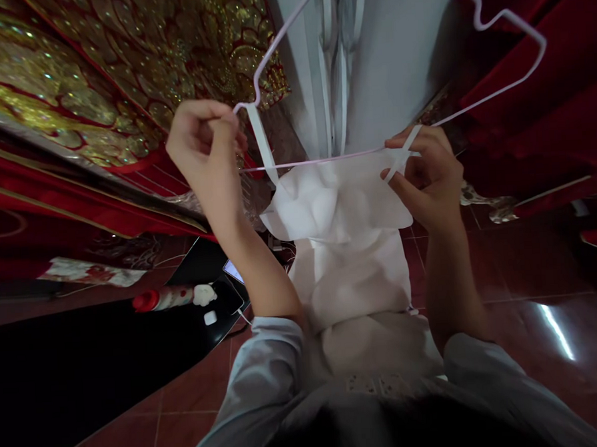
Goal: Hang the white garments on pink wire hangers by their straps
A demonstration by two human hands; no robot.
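Observation:
A pale pink wire clothes hanger (288, 22) spans the upper middle of the view. At its left end my left hand (207, 145) is closed, thumb and fingers pinching the wire. Beside those fingers a white strap (260, 135) loops over the hanger's notch. It runs down to a white tiered garment (351, 267), which hangs below the bottom bar. My right hand (426, 170) is at the garment's other upper corner. Another white strap (408, 148) crosses its thumb and forefinger, which stand a little apart and hold it beside the bar.
Red and gold sequined garments (209, 48) hang at left, dark red cloth (546, 90) at right. A black table (110, 367) bears a red-capped bottle (169, 298), a phone (232, 272) and a small white case (210, 317). Red tiles (525, 345) cover the floor.

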